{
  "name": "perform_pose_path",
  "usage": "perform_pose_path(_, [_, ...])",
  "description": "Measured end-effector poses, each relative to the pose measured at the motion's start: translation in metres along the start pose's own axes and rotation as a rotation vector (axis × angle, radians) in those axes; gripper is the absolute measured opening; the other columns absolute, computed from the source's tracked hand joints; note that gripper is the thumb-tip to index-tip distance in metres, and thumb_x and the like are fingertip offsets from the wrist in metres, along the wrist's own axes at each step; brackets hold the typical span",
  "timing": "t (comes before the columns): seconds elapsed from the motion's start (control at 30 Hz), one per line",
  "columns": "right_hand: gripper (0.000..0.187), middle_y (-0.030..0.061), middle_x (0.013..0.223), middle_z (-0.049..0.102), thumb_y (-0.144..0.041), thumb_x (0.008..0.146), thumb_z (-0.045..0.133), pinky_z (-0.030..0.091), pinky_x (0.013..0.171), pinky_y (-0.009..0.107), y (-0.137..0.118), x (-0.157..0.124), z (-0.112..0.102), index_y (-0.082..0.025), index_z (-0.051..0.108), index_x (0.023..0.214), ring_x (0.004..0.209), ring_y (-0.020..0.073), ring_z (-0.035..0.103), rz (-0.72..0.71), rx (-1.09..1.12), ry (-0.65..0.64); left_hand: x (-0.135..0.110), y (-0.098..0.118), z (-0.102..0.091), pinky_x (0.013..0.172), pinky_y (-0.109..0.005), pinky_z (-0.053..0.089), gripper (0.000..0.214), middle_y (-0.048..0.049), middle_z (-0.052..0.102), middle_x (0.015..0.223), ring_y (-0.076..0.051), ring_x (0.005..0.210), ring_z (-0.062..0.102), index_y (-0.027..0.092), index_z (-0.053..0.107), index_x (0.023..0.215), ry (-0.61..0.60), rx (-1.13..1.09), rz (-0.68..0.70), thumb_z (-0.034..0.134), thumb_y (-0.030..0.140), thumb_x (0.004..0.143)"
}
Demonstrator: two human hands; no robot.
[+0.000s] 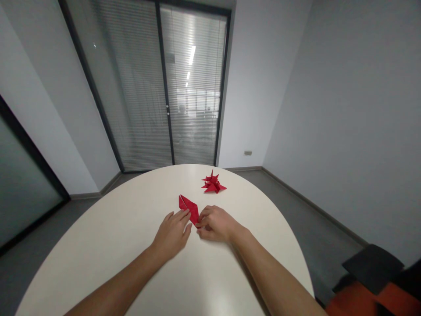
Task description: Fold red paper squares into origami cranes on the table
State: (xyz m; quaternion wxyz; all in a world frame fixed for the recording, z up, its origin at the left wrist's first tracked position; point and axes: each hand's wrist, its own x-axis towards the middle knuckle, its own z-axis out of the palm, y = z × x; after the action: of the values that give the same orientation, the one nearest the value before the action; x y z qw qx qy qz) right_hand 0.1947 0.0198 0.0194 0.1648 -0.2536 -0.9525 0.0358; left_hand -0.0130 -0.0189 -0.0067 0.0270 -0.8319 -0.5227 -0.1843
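Note:
A red folded paper (191,207) lies flat on the white round table (125,237), a slit running down from its far left end. My left hand (173,232) rests with fingers stretched out, their tips on the paper's left side and the thumb apart. On the other side, my right hand (215,224) has its fingers curled in at the paper's near right corner, pinching it. The fingertips partly hide that corner. Beyond my right hand sits a small cluster of red folded-paper pieces with pointed tips (213,183), touched by neither hand.
The table's curved far edge (192,165) faces a glazed partition with blinds (197,87). To the lower right stands a chair in black and orange-red (371,285), beside the table. Grey walls rise at the right and left.

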Motion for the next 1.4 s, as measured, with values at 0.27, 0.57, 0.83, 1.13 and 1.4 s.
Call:
perform_pose_path(0.27, [0.014, 0.0030, 0.078, 0.076, -0.029, 0.081, 0.065, 0.046, 0.077, 0.029, -0.007, 0.000, 0.000, -0.022, 0.077, 0.077, 0.079, 0.0194, 0.067, 0.023, 0.130, -0.014, 0.001, -0.002, 0.002, 0.110, -0.048, 0.039, 0.039, -0.0120, 0.061, 0.138, -0.026, 0.128, 0.056, 0.018, 0.059, 0.132, 0.002, -0.057, -0.052, 0.048, 0.026, 0.096])
perform_pose_path(0.57, [0.024, 0.0035, 0.101, 0.076, -0.018, 0.087, 0.058, 0.047, 0.083, 0.028, -0.002, -0.004, 0.000, -0.022, 0.075, 0.104, 0.089, 0.0183, 0.066, 0.183, 0.176, 0.084, -0.001, -0.013, 0.010, 0.112, -0.044, 0.041, 0.038, -0.0096, 0.060, 0.139, -0.025, 0.130, 0.054, 0.019, 0.061, 0.131, 0.006, -0.177, 0.055, 0.050, 0.026, 0.096])
perform_pose_path(0.83, [0.029, 0.0083, 0.118, 0.068, -0.011, 0.089, 0.057, 0.046, 0.097, 0.035, 0.013, -0.006, 0.006, -0.021, 0.073, 0.111, 0.112, 0.0214, 0.058, 0.197, 0.099, 0.167, 0.000, -0.018, 0.006, 0.111, -0.046, 0.042, 0.040, -0.0036, 0.060, 0.140, -0.024, 0.128, 0.049, 0.025, 0.057, 0.137, -0.057, -0.285, 0.197, 0.047, 0.026, 0.099])
perform_pose_path(1.13, [0.020, 0.0083, 0.102, 0.072, -0.013, 0.095, 0.052, 0.046, 0.090, 0.033, 0.006, -0.003, 0.004, -0.017, 0.070, 0.102, 0.102, 0.0209, 0.060, 0.152, 0.118, 0.150, 0.001, -0.017, -0.003, 0.114, -0.043, 0.041, 0.043, -0.0034, 0.058, 0.143, -0.021, 0.133, 0.050, 0.026, 0.054, 0.140, -0.118, -0.347, 0.269, 0.045, 0.021, 0.098])
perform_pose_path(1.4, [0.018, 0.0067, 0.099, 0.071, -0.014, 0.095, 0.052, 0.045, 0.086, 0.032, 0.007, -0.004, 0.009, -0.018, 0.067, 0.101, 0.097, 0.0203, 0.060, 0.198, 0.134, 0.143, -0.004, -0.022, -0.002, 0.113, -0.040, 0.041, 0.050, -0.0050, 0.055, 0.146, -0.022, 0.131, 0.052, 0.028, 0.047, 0.144, -0.111, -0.380, 0.231, 0.048, 0.020, 0.095])
